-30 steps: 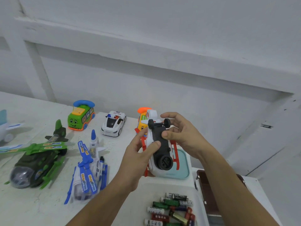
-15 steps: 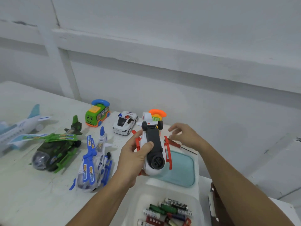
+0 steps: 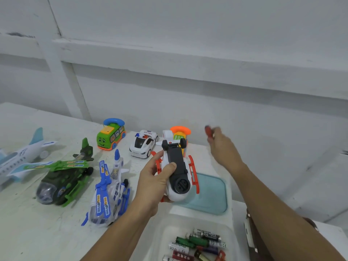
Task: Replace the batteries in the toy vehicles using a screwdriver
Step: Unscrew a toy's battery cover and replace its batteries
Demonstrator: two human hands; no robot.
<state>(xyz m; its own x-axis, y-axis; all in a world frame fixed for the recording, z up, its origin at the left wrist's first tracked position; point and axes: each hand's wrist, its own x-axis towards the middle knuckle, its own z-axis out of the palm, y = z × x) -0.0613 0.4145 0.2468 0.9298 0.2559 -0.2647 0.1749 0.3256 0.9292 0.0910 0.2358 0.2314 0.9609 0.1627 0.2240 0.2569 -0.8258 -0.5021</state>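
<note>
Your left hand [image 3: 154, 185] holds the white helicopter [image 3: 177, 172] belly-up above the bench [image 3: 37, 232], fingers clamped round its body and thumb on the black underside. Your right hand [image 3: 224, 146], blurred, hangs to the right of it and apart, fingers curled on the red screwdriver [image 3: 208, 131]. Just behind the helicopter stand an orange toy [image 3: 179, 132] and a police car [image 3: 143, 144]. A teal lid [image 3: 211, 196] lies beneath it. The batteries [image 3: 197, 243] lie in a clear tray [image 3: 163, 228] at the front edge. A blue helicopter [image 3: 109, 191] lies to the left.

Batteries [image 3: 199, 242] in tray [image 3: 162, 236], police car [image 3: 143, 144] left of upturned helicopter [image 3: 178, 162]
</note>
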